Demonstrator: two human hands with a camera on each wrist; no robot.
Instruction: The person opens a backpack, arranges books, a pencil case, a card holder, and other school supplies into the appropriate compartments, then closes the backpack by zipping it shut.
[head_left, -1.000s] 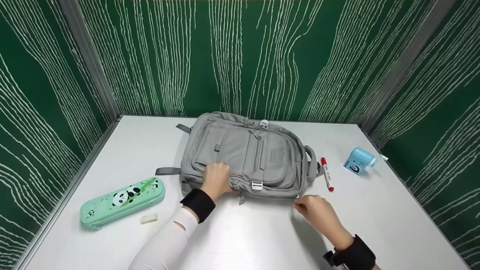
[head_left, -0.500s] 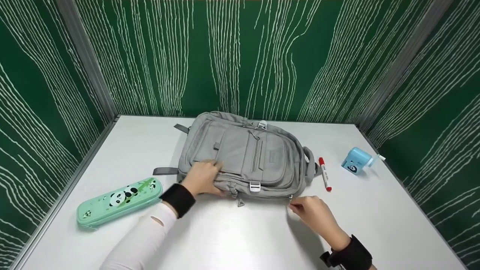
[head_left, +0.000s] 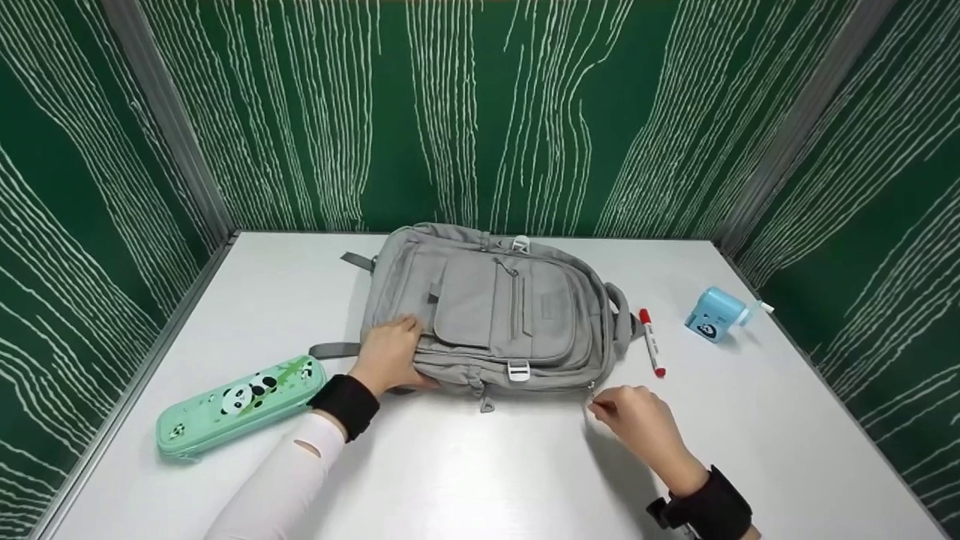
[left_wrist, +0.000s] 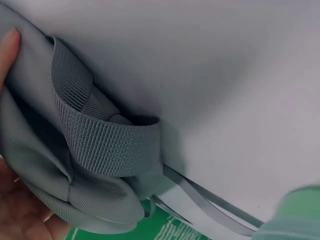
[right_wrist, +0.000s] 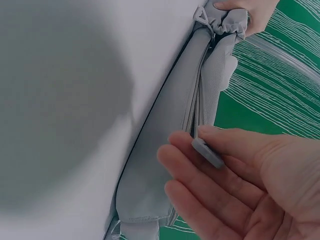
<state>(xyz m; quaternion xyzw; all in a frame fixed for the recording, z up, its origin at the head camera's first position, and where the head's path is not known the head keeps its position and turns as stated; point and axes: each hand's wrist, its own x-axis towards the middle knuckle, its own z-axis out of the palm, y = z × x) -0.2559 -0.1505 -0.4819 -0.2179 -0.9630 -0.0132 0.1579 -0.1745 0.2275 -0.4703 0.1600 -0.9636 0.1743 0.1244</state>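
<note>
A grey backpack (head_left: 469, 307) lies flat on the white table, its front pocket upward and its top handle (head_left: 621, 322) to the right. My left hand (head_left: 390, 354) grips the near side of the bag toward its bottom end. In the left wrist view, thumb and fingers stand on either side of the grey fabric (left_wrist: 35, 165), beside a webbing strap (left_wrist: 110, 145). My right hand (head_left: 637, 420) is at the near right corner, pinching a zipper pull (right_wrist: 207, 152) between thumb and fingers. The zipper (right_wrist: 192, 110) runs along the bag's side in the right wrist view.
A green panda pencil case (head_left: 240, 405) lies at the left, close to my left wrist. A red-capped marker (head_left: 652, 343) is right of the handle. Farther right sits a light blue panda-printed container (head_left: 716, 315) with a white-tipped spout. Green walls (head_left: 420, 112) enclose the table.
My left hand has shifted left along the bag's near side, toward its bottom. My left forearm now covers the small white eraser. My right hand stays at the zipper pull, almost unmoved.
</note>
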